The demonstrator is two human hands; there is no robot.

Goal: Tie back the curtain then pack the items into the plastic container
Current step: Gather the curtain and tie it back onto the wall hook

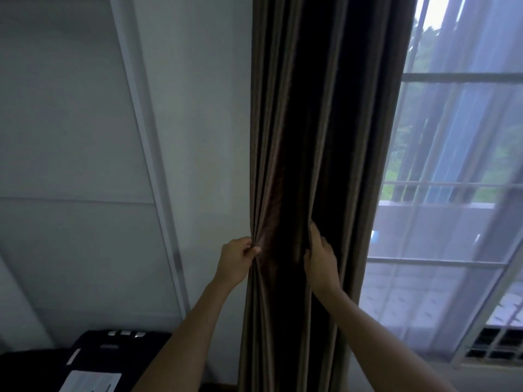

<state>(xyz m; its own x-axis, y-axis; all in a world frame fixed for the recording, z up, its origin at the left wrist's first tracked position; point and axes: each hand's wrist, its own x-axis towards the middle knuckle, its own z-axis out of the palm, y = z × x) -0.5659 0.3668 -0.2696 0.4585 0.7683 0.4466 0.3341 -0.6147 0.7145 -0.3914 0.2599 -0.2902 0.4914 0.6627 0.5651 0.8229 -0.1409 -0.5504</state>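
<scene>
A dark brown pleated curtain (317, 123) hangs gathered in a narrow column down the middle of the view. My left hand (236, 260) pinches the folds at the curtain's left edge, fingers closed on the cloth. My right hand (321, 260) grips folds on the right side of the bundle, fingertips tucked into a pleat. Both hands sit at the same height, with the gathered cloth between them. No tie-back and no plastic container are in view.
A sheer white curtain (441, 222) covers the barred window (458, 77) to the right. A pale wall (195, 137) and a white panel frame (150, 154) stand to the left. A black device with buttons (113, 352) sits at bottom left.
</scene>
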